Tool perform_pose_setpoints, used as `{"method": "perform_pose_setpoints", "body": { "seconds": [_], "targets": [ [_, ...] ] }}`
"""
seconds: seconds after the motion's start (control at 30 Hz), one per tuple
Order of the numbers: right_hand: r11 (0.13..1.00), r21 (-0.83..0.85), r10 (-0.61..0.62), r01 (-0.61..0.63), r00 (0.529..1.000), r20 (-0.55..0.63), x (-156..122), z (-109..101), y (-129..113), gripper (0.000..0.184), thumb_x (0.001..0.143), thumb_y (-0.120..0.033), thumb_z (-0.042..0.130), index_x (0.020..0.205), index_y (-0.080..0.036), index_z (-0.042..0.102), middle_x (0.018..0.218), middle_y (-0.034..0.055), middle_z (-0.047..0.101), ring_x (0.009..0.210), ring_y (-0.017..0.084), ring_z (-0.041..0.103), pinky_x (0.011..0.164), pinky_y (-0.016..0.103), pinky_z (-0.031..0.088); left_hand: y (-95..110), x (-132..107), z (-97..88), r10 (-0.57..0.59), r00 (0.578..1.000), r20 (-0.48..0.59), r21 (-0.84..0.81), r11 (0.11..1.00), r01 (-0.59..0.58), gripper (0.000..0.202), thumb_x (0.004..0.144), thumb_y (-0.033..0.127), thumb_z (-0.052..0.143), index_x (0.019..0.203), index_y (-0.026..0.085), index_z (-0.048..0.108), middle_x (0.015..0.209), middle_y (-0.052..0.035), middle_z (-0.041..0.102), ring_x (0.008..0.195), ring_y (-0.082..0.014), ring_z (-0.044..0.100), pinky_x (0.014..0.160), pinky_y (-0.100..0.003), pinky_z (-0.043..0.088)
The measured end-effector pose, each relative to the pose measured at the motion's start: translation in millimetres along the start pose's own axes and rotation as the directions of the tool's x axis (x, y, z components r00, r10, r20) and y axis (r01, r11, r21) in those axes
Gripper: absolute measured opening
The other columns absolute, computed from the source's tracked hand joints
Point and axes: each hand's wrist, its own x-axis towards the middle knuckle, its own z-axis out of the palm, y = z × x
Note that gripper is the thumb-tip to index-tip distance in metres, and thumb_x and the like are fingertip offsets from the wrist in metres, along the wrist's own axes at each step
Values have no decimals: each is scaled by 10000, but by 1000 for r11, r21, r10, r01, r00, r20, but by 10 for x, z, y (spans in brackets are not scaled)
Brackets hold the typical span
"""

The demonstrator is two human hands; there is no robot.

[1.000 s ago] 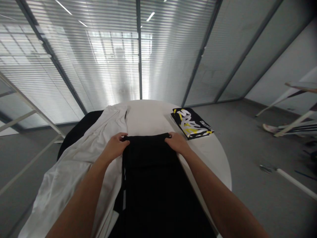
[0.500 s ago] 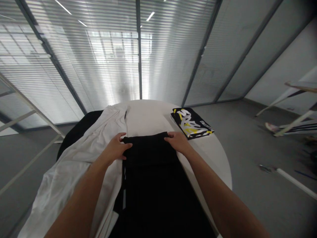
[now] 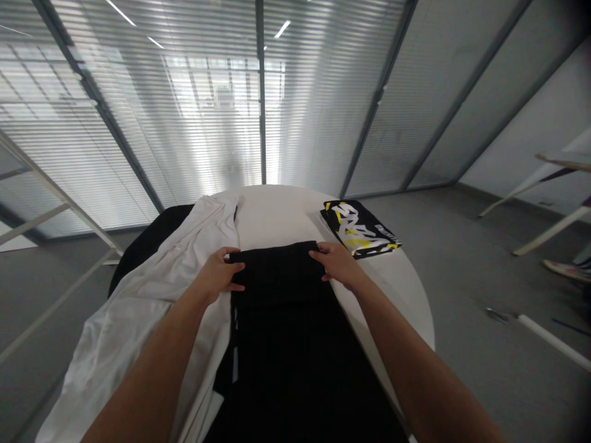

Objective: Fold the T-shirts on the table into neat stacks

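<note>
A long black garment (image 3: 295, 357) lies lengthwise on the white round table (image 3: 281, 215), its far end turned over in a flat band. My left hand (image 3: 219, 274) pinches the far left corner of that band between thumb and fingers. At the opposite corner, my right hand (image 3: 337, 263) grips the cloth in the same way. White marks show along the garment's left side. Crumpled white clothing (image 3: 133, 326) spreads beside it on the left, under my left forearm. Which kind of garment the black one is, I cannot tell.
A folded black garment with white and yellow print (image 3: 360, 227) rests at the table's right rim. Black cloth (image 3: 152, 240) hangs over the left edge. A white metal frame (image 3: 69, 203) stands at left. On the right are a person's shoe (image 3: 567, 269) and a white pole (image 3: 551, 339).
Both hands have shifted slightly, with the band's far edge raised a little, mostly at the right corner. The person's foot at the right has moved farther right.
</note>
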Motion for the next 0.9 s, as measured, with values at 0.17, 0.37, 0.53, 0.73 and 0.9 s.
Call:
{"method": "perform_pose_setpoints", "body": {
  "seconds": [0.17,0.37,0.53,0.73,0.9],
  "targets": [
    [995,80,-51,57,995,-81,23,29,1,171,779,-359,644,815,-193,622,888,42,589,683,142,562,404,250,563,20,13,22,103,994,-38,-54,993,-105,520,690,154,698,1192,187,564,943,-58,553,801,-199,619,553,-430,628],
    [899,425,-46,106,988,-149,101,63,-10,218,725,-363,672,867,-205,625,878,25,595,782,174,584,553,305,595,-59,135,38,370,923,-101,-27,927,-374,542,703,223,698,1234,178,599,1023,-77,618,900,-213,637,679,-399,621],
    [675,695,-133,246,968,-214,136,103,40,142,675,-308,697,747,-214,619,783,-10,601,819,163,585,801,330,544,-63,156,20,676,704,-218,243,736,-631,211,738,212,631,936,187,699,926,-25,658,894,-168,616,816,-323,525],
    [622,732,-250,279,956,-152,114,110,76,152,690,-229,646,834,-221,694,927,19,677,985,213,613,924,349,463,-31,137,-52,758,624,-188,285,650,-704,143,677,114,575,775,190,647,800,14,610,778,-131,575,694,-247,437],
    [633,696,-301,338,936,-181,117,61,87,142,636,-202,534,695,-209,663,821,25,664,949,235,624,895,361,462,31,-26,-88,744,664,68,349,606,-715,167,605,66,521,681,191,604,750,10,580,729,-138,551,615,-245,391]
  ]
}}
